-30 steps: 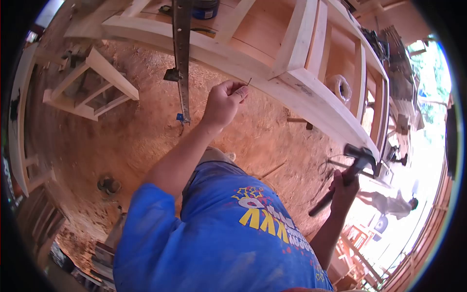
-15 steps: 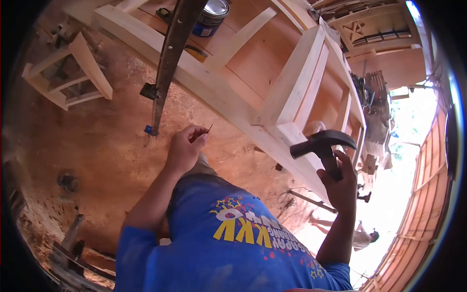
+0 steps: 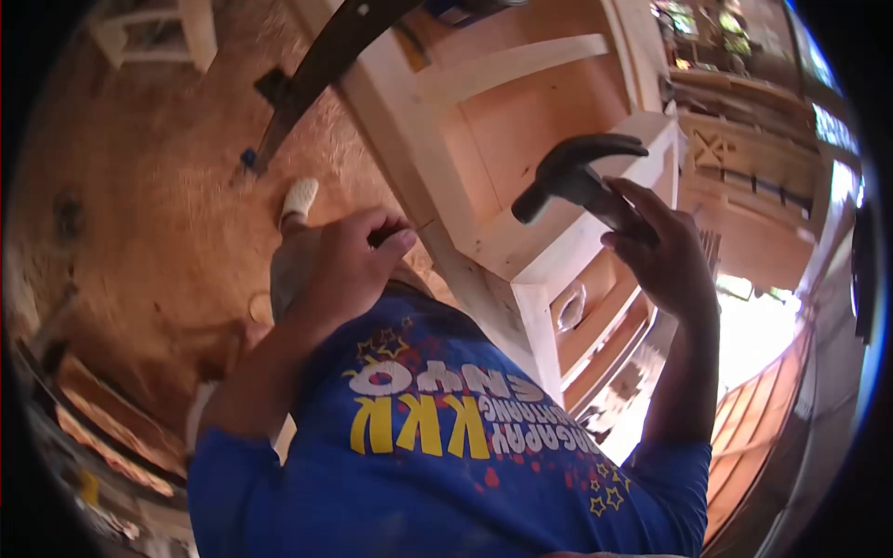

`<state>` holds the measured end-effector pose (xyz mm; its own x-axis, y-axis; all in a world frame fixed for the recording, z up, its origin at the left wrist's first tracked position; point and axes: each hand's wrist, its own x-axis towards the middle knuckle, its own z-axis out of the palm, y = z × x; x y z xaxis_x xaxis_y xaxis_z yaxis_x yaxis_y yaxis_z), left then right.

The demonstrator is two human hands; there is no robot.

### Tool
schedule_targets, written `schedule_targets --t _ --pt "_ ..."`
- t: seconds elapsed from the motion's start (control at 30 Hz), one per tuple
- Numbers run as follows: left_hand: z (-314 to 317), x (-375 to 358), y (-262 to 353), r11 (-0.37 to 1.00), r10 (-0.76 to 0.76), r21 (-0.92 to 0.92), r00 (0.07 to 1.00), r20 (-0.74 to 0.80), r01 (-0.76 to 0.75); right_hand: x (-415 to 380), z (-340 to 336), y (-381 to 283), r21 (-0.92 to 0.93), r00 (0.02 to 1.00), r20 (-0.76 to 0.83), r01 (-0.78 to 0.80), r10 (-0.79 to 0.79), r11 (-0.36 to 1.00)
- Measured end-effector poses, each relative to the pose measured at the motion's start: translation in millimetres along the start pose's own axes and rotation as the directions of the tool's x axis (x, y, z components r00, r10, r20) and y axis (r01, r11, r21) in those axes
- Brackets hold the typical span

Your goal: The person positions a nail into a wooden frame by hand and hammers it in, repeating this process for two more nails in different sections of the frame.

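My left hand is closed in a pinch in front of my body, and a thin nail sticks out past its fingertips toward the wooden frame. Right beyond it is the pale wooden frame, with a reddish panel set into it. My right hand grips a claw hammer by its handle, close below the dark head. Held up over the frame's corner, the hammer has its striking face turned left and its claw pointing right.
A long metal bar clamp crosses the frame at the upper left. Part of a can shows at the top edge. A small wooden stand is on the earth floor, with stacked timber at lower left.
My view has swung, and I am nearer the frame's corner. My left hand with the nail has come closer to the wood, and the hammer is now over the frame.
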<state>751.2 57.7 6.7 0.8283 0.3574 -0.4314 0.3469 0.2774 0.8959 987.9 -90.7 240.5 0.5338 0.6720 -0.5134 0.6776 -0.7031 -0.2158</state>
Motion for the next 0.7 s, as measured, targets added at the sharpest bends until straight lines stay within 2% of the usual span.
schedule_targets --t 0.03,0.13,0.17,0.23,0.43,0.6,0.7 --pt "6.8 -2.2 1.8 0.999 0.047 -0.025 0.998 -0.036 -0.048 11.9 1.1 4.5 0.019 0.998 0.042 0.052 -0.052 0.998" --pt "23.1 -9.4 28.8 0.990 -0.098 0.097 0.995 -0.019 0.099 46.2 1.0 9.5 -0.002 0.963 0.217 0.166 -0.162 0.986" --pt "26.3 -9.7 27.3 0.992 -0.100 0.079 0.995 -0.012 0.100 52.9 0.2 8.4 -0.021 0.948 0.267 0.187 -0.175 0.982" --pt "33.4 -8.4 19.3 0.994 -0.097 0.048 0.995 0.004 0.096 64.1 5.6 15.0 -0.031 0.924 0.290 0.267 -0.247 0.963" --pt "47.5 0.7 -5.8 0.999 -0.011 -0.036 0.998 0.068 0.014 81.7 13.6 9.4 -0.060 0.910 0.344 0.266 -0.230 0.962" --pt "42.4 5.1 5.2 0.999 -0.048 0.012 0.993 0.105 0.047 90.8 22.7 10.2 -0.075 0.892 0.353 0.327 -0.281 0.942" --pt "40.1 5.8 5.8 0.997 -0.070 0.021 0.989 0.130 0.068 90.6 24.2 4.1 -0.175 0.880 0.408 0.337 -0.243 0.925"
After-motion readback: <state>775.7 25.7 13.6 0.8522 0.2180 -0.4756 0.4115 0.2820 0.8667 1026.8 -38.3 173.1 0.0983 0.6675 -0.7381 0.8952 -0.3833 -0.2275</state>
